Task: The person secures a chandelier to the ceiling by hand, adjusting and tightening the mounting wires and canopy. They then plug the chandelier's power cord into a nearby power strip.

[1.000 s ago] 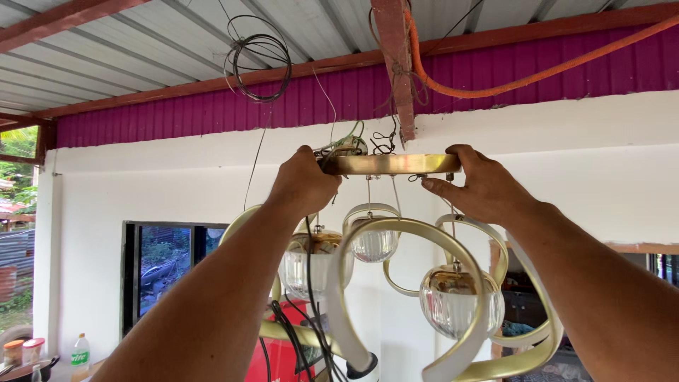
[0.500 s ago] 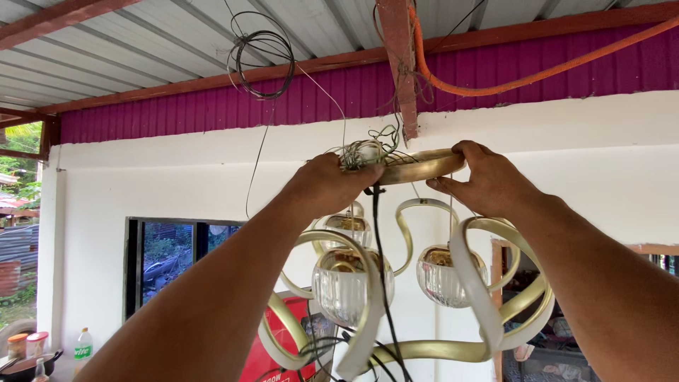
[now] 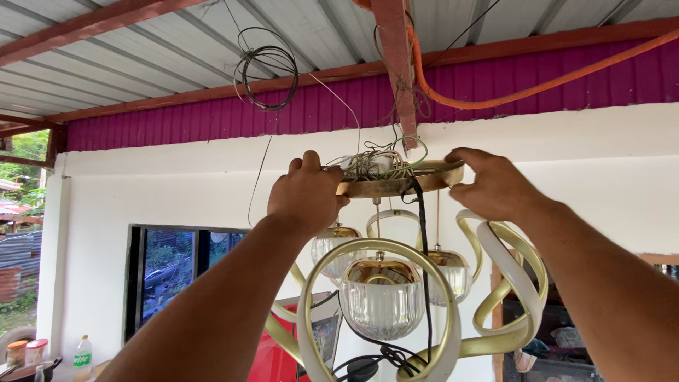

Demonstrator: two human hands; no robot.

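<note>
Both hands bear the fixture; nothing yet fastens it overhead

Two hands carry the whole load at this moment. I have my left hand [image 3: 305,192] closed over the near-left edge of the round brass-coloured canopy plate [image 3: 400,178] of the chandelier, fingers curled over the rim and pressed onto it. My right hand [image 3: 495,185] pinches the plate's right edge, thumb beneath and fingers above. Neither hand is spread or free.

Position: the plate sits level, raised just below the red-painted roof beam [image 3: 396,71], but apart from it; a gap shows between plate and beam. I judge the fixture raised to height but not mounted.

Wiring: a tangle of white and green wires [image 3: 375,164] lies heaped on top of the plate. Whether any of them is joined to the supply I cannot tell. A black cable [image 3: 423,269] drops from the plate down through the fixture. A loose coil of dark wire [image 3: 265,67] hangs from the corrugated metal roof to the left, apart from the plate.

Below the plate, the ribbed clear glass globes [image 3: 382,301] and the looping gold-and-white arms [image 3: 520,283] hang intact, none visibly damaged.

Outstanding, in my judgement: securing the plate, making or checking the connections, and tucking the wires away. No fixing hardware or tool shows in view.
</note>
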